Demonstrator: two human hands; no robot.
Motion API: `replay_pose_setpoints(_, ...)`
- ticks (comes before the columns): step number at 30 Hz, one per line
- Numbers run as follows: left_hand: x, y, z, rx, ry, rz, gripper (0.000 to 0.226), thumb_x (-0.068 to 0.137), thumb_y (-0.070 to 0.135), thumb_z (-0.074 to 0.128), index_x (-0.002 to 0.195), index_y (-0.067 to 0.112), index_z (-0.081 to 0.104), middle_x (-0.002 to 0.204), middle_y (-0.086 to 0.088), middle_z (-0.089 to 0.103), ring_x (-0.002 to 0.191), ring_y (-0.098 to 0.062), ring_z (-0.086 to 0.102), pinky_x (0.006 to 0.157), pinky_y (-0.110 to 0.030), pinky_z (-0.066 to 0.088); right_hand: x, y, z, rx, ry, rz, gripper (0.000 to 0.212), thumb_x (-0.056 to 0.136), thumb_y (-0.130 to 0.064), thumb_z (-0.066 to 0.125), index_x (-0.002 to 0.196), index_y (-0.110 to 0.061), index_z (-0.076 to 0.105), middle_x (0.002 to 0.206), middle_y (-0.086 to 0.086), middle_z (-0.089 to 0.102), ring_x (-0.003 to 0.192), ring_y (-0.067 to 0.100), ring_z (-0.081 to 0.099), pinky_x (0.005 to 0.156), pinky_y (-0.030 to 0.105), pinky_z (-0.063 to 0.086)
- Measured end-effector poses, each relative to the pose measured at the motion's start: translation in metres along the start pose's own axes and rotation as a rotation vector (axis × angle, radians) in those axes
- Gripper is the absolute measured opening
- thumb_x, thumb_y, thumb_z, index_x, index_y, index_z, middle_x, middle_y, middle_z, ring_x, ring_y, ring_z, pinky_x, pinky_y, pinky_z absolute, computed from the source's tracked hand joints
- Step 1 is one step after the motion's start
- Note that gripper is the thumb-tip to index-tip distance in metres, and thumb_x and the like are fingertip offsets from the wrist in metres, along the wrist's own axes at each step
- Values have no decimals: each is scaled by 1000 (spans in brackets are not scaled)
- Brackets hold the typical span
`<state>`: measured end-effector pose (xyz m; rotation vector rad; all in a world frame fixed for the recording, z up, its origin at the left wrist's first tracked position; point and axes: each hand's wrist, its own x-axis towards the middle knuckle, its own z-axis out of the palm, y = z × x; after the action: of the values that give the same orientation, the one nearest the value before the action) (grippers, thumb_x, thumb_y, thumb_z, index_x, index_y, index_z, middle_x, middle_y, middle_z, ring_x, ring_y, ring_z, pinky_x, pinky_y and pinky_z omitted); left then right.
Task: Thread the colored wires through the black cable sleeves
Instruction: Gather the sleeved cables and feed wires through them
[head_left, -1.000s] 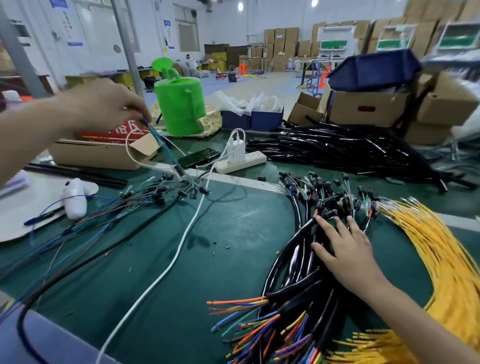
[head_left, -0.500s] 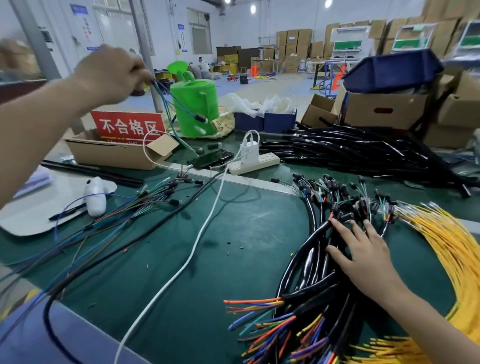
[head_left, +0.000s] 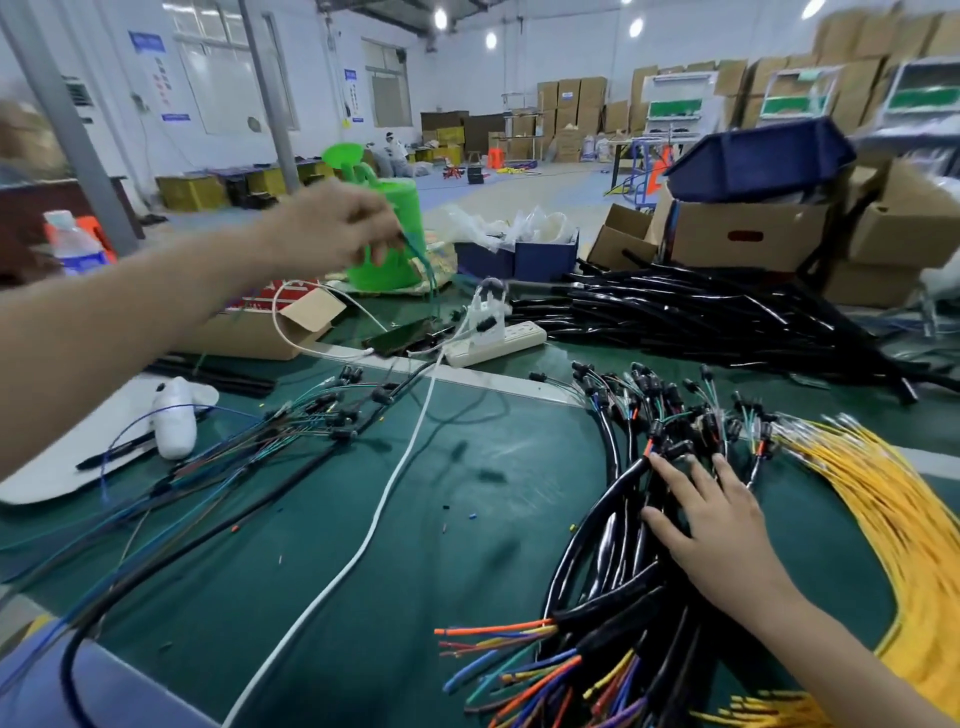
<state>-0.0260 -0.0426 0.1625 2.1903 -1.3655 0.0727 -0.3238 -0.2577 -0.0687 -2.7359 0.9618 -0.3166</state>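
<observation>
My left hand (head_left: 332, 228) is raised above the table and pinches thin green and blue wires (head_left: 423, 265) that hang down toward the phone. My right hand (head_left: 711, 525) lies flat with spread fingers on a bundle of black cable sleeves (head_left: 613, 566) whose colored wire ends (head_left: 519, 670) fan out at the near edge. A second batch of thin colored wires with black connectors (head_left: 322, 415) lies spread at the left of the green table (head_left: 467, 519). One long black sleeve (head_left: 208, 540) runs diagonally toward me.
Yellow wires (head_left: 883, 509) fan out at the right. Loose black sleeves (head_left: 701, 317) are heaped at the back, beside a power strip (head_left: 493, 348), phone (head_left: 400, 338) and white cable (head_left: 374, 525). A green watering can (head_left: 389, 244), cardboard boxes (head_left: 748, 239) and a white tray (head_left: 67, 457) stand around.
My left hand has risen and swung to the right with the thin wires, lifting their connector ends off the table. My right hand has stayed on the black sleeve bundle.
</observation>
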Motion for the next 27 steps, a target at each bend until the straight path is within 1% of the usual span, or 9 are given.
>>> replay_pose_setpoints(4,-7,-19,31,134,-218,-81,13,95,17,52,95,11,64,76,1,68,56,-9,57,54,-19,43,1,0,-2,12,17,-4,60,97,-52,33,149,-41,6,159,3,13,147,20,-9,117,38,2)
replay_pose_setpoints(7,-14,-37,41,252,-352,-140,5,91,15,59,92,17,63,75,6,72,59,-2,65,61,-17,45,0,2,-1,13,19,-3,60,97,-52,33,149,-41,6,159,4,13,147,20,-9,117,38,1)
replay_pose_setpoints(11,-29,-52,52,290,-621,-287,8,88,10,63,87,16,57,82,0,74,67,-7,70,71,-23,49,1,3,0,21,25,0,60,97,-52,34,149,-41,8,159,4,14,147,20,-8,117,39,1)
replay_pose_setpoints(14,-36,-58,64,291,-581,-312,6,93,12,54,90,17,51,83,4,74,67,-8,71,71,-26,51,2,2,1,37,31,-3,60,96,-52,35,149,-41,9,159,4,15,147,19,-8,117,39,1)
replay_pose_setpoints(17,-34,-60,71,211,-388,-296,9,99,11,39,95,17,46,85,3,72,68,-12,71,57,-26,49,2,2,2,45,33,-1,60,96,-51,36,149,-41,10,159,4,16,147,19,-7,117,40,1)
replay_pose_setpoints(19,-32,-59,70,244,-404,-276,17,96,6,37,94,18,48,88,1,72,71,-12,70,61,-27,50,1,2,2,46,32,0,60,96,-52,36,149,-41,10,159,4,16,147,19,-7,117,39,1)
replay_pose_setpoints(23,-33,-52,67,506,-952,-353,23,89,10,49,98,25,64,98,13,65,94,-10,62,86,-28,49,2,2,2,41,32,4,60,96,-52,35,149,-42,9,159,4,16,147,19,-8,117,39,1)
replay_pose_setpoints(24,-33,-51,71,501,-1005,-387,19,90,16,53,103,26,64,99,14,63,96,-10,60,89,-29,49,2,3,1,40,32,5,60,96,-52,35,149,-42,9,159,4,16,147,19,-8,117,39,1)
replay_pose_setpoints(27,-27,-55,92,493,-740,-318,24,91,36,55,109,21,62,106,5,64,97,-16,58,89,-31,46,1,2,1,46,28,9,60,96,-52,36,149,-42,9,159,5,17,147,19,-8,117,39,1)
